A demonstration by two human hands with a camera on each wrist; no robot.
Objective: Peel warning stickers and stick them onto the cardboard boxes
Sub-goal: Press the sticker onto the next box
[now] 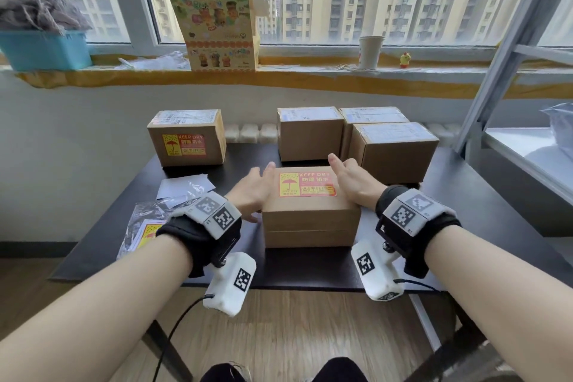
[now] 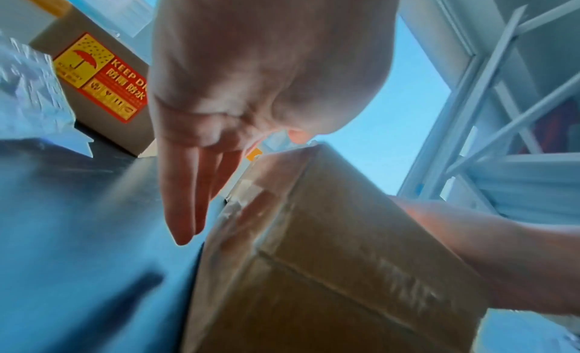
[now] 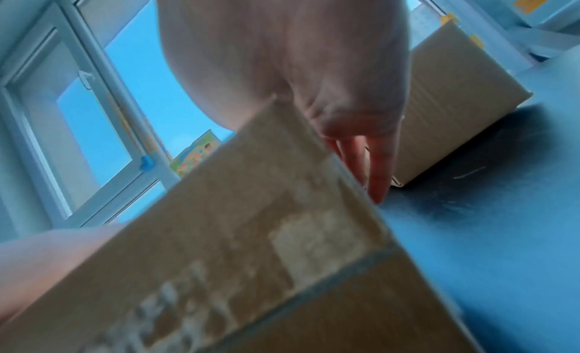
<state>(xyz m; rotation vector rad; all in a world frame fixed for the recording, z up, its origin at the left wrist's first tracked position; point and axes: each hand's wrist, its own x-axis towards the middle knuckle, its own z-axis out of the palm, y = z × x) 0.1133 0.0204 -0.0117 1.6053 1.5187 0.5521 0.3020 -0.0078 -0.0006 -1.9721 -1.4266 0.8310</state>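
A cardboard box (image 1: 310, 220) stands at the middle of the black table (image 1: 480, 226), with a yellow and red KEEP DRY sticker (image 1: 307, 184) flat on its top. My left hand (image 1: 252, 192) lies against its left side, fingers (image 2: 182, 209) straight and pointing down beside the box (image 2: 329, 259), thumb near the top edge. My right hand (image 1: 353, 183) lies against the right side, fingers (image 3: 379, 174) straight along the box (image 3: 251, 234). A second box (image 1: 189, 139) at the back left carries the same sticker (image 1: 184, 145) on its front.
Three boxes without such stickers stand close behind on the right (image 1: 310, 136) (image 1: 372, 116) (image 1: 397, 152). A clear bag of sticker sheets (image 1: 145, 226) and white backing papers (image 1: 186, 184) lie at the left. A metal shelf frame (image 1: 502, 56) rises at the right.
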